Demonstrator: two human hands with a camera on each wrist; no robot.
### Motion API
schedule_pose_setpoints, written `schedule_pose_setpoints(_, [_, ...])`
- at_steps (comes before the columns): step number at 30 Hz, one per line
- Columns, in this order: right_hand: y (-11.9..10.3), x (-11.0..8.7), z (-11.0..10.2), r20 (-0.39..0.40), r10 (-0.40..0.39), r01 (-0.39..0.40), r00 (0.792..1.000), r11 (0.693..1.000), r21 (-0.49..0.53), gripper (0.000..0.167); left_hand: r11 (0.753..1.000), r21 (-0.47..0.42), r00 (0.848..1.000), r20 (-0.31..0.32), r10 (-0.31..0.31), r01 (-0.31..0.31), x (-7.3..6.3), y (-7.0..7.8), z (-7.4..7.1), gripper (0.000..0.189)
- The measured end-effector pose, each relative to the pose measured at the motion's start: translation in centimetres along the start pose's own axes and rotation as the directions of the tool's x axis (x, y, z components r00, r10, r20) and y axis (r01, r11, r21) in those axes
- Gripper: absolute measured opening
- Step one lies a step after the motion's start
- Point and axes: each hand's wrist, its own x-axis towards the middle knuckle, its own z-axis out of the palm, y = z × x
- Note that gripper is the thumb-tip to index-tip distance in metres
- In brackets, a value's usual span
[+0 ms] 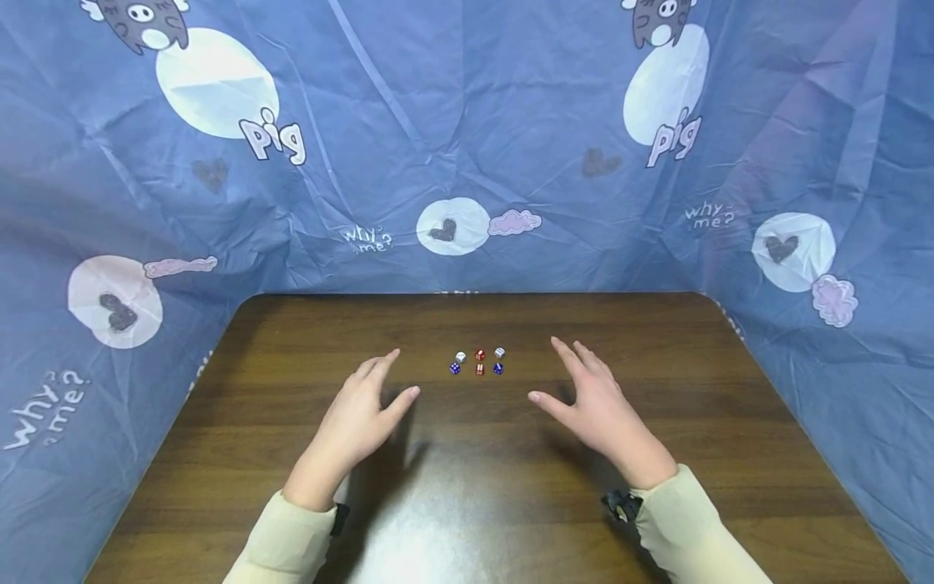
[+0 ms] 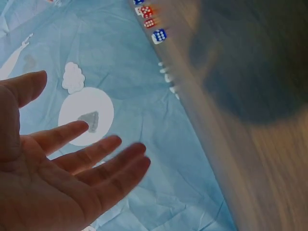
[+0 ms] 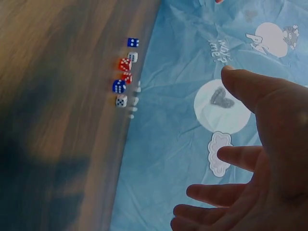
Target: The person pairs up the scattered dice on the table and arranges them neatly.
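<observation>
Several small dice lie in two short rows on the wooden table. In the back row a red die (image 1: 479, 354) sits between a left white die (image 1: 460, 357) and a right white die (image 1: 499, 353). The front row has a left blue die (image 1: 455, 368), a second red die (image 1: 479, 370) and a right blue die (image 1: 499, 368). To the left of them, my left hand (image 1: 361, 414) hovers with fingers spread and holds nothing. My right hand (image 1: 594, 405) is held the same way on the other side, thumb apart from the fingers, with nothing in it.
The brown wooden table (image 1: 467, 438) has rounded far corners. A blue printed cloth (image 1: 467, 162) hangs behind it and along both sides. Each wrist wears a dark strap, such as the right wrist strap (image 1: 622, 506). Light glares off the table's near part.
</observation>
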Motion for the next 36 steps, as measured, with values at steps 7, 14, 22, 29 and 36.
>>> schedule_pose_setpoints(7, [-0.8, 1.1, 0.9, 0.016, -0.019, 0.018, 1.000, 0.998, 0.068, 0.090, 0.997, -0.079, 1.000, 0.020, 0.009, -0.008, 0.9, 0.0, 0.7, 0.066])
schedule_pose_setpoints(14, [-1.5, 2.3, 2.2, -0.011, -0.049, 0.050, 0.999, 0.991, 0.120, 0.085, 0.990, -0.142, 0.999, 0.048, 0.005, 0.002, 2.1, 0.0, 1.1, 0.062])
schedule_pose_setpoints(22, [-2.0, 3.3, 3.7, -0.027, -0.047, 0.052, 0.999, 0.978, 0.200, 0.077, 0.979, -0.203, 0.995, 0.095, -0.012, 0.031, 3.5, -0.1, 1.8, 0.061])
schedule_pose_setpoints(29, [-2.7, 4.5, 5.1, -0.012, 0.007, -0.003, 1.000, 0.941, 0.339, 0.067, 0.973, -0.222, 0.994, 0.099, -0.040, 0.061, 4.7, 0.1, 2.4, 0.059])
schedule_pose_setpoints(36, [-3.3, 5.6, 6.3, 0.010, 0.010, -0.013, 1.000, 0.927, 0.375, 0.061, 0.972, -0.218, 0.991, 0.117, -0.065, 0.089, 5.8, 0.2, 3.2, 0.057])
